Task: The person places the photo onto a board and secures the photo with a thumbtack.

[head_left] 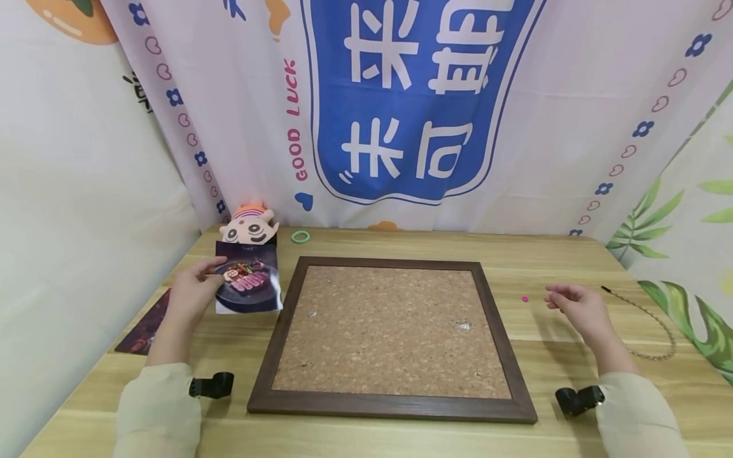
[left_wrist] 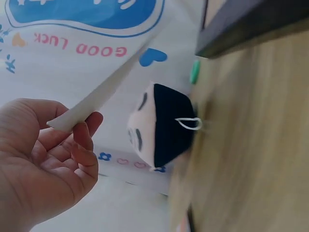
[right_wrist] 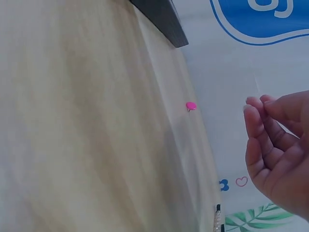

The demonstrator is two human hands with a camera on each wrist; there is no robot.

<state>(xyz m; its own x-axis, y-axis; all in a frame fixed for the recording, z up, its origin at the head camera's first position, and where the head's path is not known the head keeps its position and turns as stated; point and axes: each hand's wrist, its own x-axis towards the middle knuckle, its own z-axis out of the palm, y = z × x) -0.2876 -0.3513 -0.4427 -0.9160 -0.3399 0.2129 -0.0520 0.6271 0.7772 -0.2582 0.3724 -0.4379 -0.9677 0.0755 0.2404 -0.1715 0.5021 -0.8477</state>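
Note:
My left hand (head_left: 191,289) pinches a photo (head_left: 249,286) of a plated meat dish by its left edge, thumb on one side and fingers on the other. The photo is held up off the table, left of a brown-framed cork board (head_left: 389,331); the left wrist view catches the photo (left_wrist: 96,99) nearly edge-on. Over the table's right side hovers my right hand (head_left: 581,312), fingers loosely bent, with nothing visible between them. Just left of its fingertips, a pink thumbtack (head_left: 525,299) lies on the table; in the right wrist view the tack's (right_wrist: 191,106) metal point shows.
A second dark photo (head_left: 146,327) lies partly under my left forearm. Behind the held photo sits a plush toy (head_left: 250,224), with a green ring (head_left: 300,236) to its right. A beaded chain (head_left: 658,318) curves on the table at the right. A printed curtain (head_left: 240,95) hangs behind.

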